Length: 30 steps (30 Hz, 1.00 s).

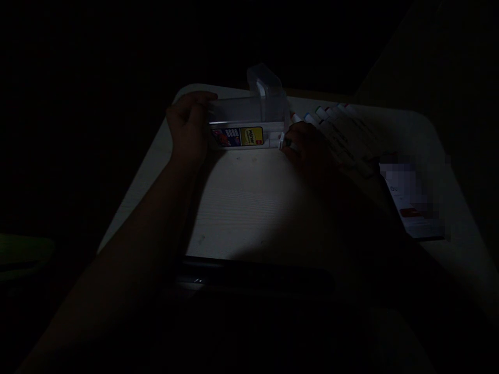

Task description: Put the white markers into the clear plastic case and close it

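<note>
In dim light, a clear plastic marker case (234, 110) lies on its side on the table, its label facing me. Its hinged clear lid (265, 83) stands up at the right end. My left hand (189, 124) is wrapped round the left end of the case and grips it. At the opposite end, my right hand (306, 143) is closed in a pinch on a white marker (281, 141), right at the case's opening. The marker's far end and most of my right fingers are lost in shadow. White bodies of other markers show inside the case.
Several loose markers (339, 117) with coloured ends lie in a row to the right of my right hand. A phone (409, 200) with a lit, partly blurred screen rests on the white table (237, 208). A black bar (249, 272) runs along the near edge.
</note>
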Motion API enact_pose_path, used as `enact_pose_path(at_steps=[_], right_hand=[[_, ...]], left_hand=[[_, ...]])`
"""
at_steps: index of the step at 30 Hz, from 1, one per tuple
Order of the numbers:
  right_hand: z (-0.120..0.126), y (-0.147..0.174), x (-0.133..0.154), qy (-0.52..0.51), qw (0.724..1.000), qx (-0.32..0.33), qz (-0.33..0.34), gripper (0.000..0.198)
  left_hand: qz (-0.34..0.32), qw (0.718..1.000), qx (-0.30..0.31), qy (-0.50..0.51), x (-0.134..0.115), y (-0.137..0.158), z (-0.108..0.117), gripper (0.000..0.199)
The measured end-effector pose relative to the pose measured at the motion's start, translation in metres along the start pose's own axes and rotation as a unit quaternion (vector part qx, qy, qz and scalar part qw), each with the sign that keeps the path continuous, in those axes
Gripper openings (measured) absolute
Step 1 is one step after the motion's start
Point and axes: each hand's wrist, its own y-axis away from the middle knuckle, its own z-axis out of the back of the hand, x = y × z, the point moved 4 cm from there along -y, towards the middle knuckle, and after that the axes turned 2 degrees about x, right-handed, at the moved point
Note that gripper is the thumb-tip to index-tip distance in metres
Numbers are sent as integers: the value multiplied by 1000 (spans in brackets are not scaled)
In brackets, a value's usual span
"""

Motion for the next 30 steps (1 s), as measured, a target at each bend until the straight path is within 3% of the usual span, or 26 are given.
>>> enact_pose_path(at_steps=[4, 9, 15, 22, 30], right_hand=[[-4, 0, -3, 1, 1000, 16, -9, 26], [-6, 1, -11, -21, 999, -42, -14, 24], [6, 5, -13, 10, 993, -74, -91, 34], [-2, 2, -3, -28, 999, -24, 12, 28], [-13, 5, -8, -8, 998, -35, 52, 31]], left_hand=[[-1, 1000, 9, 1, 2, 0, 1, 32], [-3, 1000, 21, -4, 1, 0, 0, 31], [11, 1000, 1, -5, -4, 0, -1, 19], [8, 1000, -8, 1, 5, 0, 2, 18], [23, 1000, 0, -14, 0, -1, 1, 19]])
